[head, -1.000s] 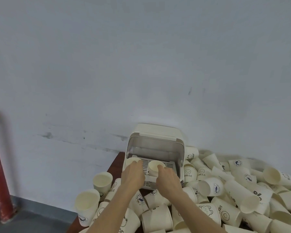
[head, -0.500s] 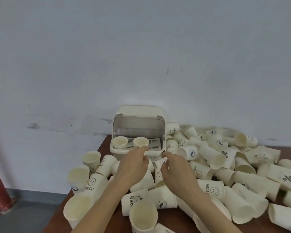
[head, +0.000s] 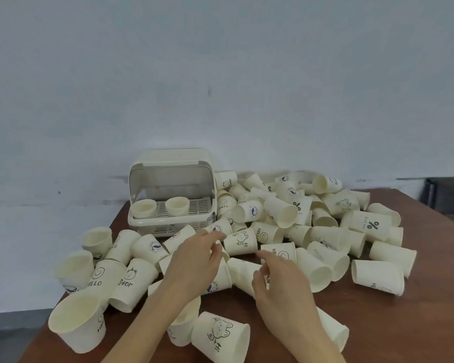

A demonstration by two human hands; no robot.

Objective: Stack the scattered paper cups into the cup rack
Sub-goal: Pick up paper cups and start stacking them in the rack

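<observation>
Left hand (head: 194,260), right hand (head: 281,281): fingers loose, holding nothing, over cups (head: 281,213) on table (head: 417,323). Two cups upright in rack (head: 172,189).

Two bare forearms enter from the bottom edge, each ending in a bare hand. Left hand (head: 194,260) and right hand (head: 281,281) both uncovered: no gloves, no rings, no watch or wristband visible. No sleeve reaches into frame on either arm; both forearms are bare as far as the bottom edge shows them. Slim wrists, long slender fingers (head: 215,235). Nails look short and unpainted, though motion blur on the fingertips of both hands makes fine detail hard to read. No visible marks, tattoos or bandages on the parts shown. Nothing else of the person is in view.
</observation>
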